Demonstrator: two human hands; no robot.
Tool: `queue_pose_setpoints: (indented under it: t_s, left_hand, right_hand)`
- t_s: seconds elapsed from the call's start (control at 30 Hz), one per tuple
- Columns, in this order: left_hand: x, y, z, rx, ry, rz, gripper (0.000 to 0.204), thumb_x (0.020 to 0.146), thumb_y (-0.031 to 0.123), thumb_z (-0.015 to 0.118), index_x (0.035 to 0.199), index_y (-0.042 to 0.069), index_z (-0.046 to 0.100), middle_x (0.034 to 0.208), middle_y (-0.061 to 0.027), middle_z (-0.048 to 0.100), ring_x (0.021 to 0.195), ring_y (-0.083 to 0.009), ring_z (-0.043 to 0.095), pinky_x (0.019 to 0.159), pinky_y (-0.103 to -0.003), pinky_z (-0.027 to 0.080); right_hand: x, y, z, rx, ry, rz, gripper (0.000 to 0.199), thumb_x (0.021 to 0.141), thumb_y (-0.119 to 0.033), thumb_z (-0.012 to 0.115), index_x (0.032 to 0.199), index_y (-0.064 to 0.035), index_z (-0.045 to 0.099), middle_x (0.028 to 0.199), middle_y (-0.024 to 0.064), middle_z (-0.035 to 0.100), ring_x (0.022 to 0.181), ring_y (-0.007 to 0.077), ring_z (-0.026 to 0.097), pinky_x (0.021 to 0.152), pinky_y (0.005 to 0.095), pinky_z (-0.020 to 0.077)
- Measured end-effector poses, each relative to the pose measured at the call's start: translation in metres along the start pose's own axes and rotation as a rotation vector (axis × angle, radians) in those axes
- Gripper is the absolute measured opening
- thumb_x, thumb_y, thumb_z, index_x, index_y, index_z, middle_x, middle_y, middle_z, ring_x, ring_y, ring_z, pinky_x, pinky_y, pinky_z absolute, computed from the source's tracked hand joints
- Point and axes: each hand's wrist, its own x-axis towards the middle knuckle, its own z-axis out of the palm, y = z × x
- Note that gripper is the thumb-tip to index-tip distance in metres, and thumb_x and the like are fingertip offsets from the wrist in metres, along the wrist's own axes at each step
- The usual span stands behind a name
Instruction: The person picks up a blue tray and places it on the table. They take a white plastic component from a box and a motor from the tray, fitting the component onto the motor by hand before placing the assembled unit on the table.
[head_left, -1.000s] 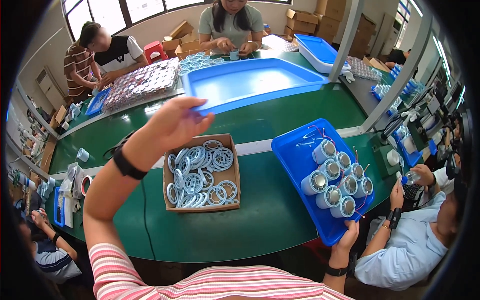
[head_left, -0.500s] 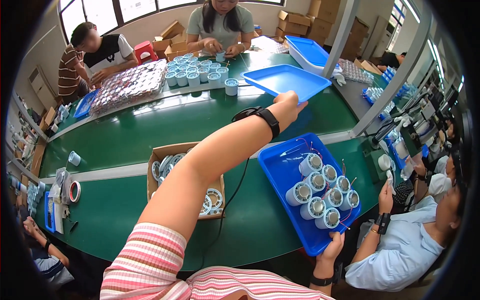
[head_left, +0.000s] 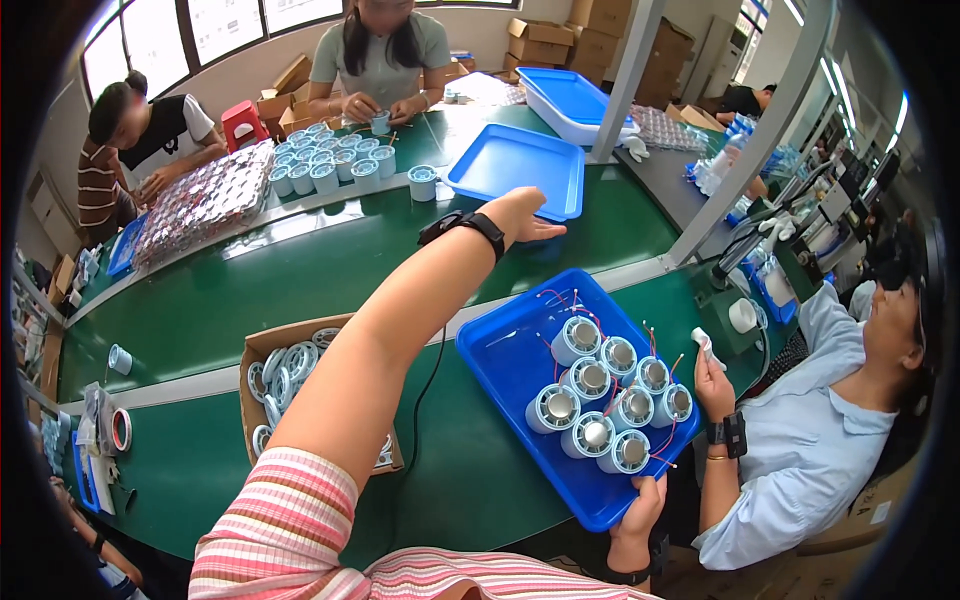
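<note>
Reaching over bench (head_left: 300, 270); empty tray (head_left: 515, 165), aloft second ago, now rests far side. My left fingers (head_left: 545, 231) spread, contact unclear; right fingers (head_left: 651, 494) clamp loaded tray (head_left: 500, 365), only sure hold.

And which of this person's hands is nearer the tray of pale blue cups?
Right. The right hand grips the blue tray at its near end; the left hand is beyond its far edge, by another blue tray.

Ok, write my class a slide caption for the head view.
Right hand gripping a blue tray of wired cylindrical housings, left hand extended near a second blue tray.
</note>
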Motion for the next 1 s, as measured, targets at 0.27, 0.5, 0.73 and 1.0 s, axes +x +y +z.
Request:
queue_pose_setpoints:
  t_s: [0.27,0.5,0.73,1.0]
  left_hand:
    - [-0.012,0.051,-0.036,1.783,0.718,0.899,0.030,0.090,0.010,0.058,0.118,0.008,0.069,0.143,-0.0140,0.058,0.126,-0.0350,0.061,0.091,-0.051,0.054]
    - [-0.002,0.077,-0.128,2.194,0.768,0.952,0.050,0.090,0.006,0.057,0.138,0.021,0.056,0.139,-0.0113,0.052,0.133,-0.0452,0.049,0.098,-0.058,0.049]
    - [-0.011,0.087,-0.112,1.965,0.520,0.827,0.045,0.091,0.001,0.054,0.134,0.016,0.053,0.142,-0.0195,0.045,0.118,-0.0525,0.059,0.090,-0.053,0.055]
    - [-0.082,0.132,-0.106,1.975,0.662,0.638,0.051,0.080,0.018,0.074,0.125,0.006,0.053,0.124,-0.0235,0.062,0.111,-0.0449,0.064,0.094,-0.048,0.054]
  right_hand:
    - [0.012,-0.001,-0.002,-0.050,0.050,-0.014,0.050,0.084,-0.005,0.044,0.133,0.0005,0.053,0.121,0.0105,0.062,0.107,0.0214,0.061,0.097,0.0335,0.0481]
    - [0.014,-0.003,0.000,-0.096,0.059,-0.023,0.052,0.084,-0.004,0.043,0.135,0.0002,0.052,0.123,0.0106,0.062,0.109,0.0215,0.060,0.098,0.0336,0.0480]
    - [0.020,-0.002,-0.001,-0.077,0.028,0.000,0.055,0.081,0.000,0.041,0.136,0.0010,0.050,0.125,0.0104,0.060,0.108,0.0195,0.058,0.098,0.0307,0.0446]
    - [0.022,-0.003,-0.006,-0.088,-0.007,-0.035,0.051,0.083,-0.001,0.041,0.133,-0.0002,0.053,0.120,0.0099,0.062,0.106,0.0193,0.060,0.098,0.0319,0.0465]
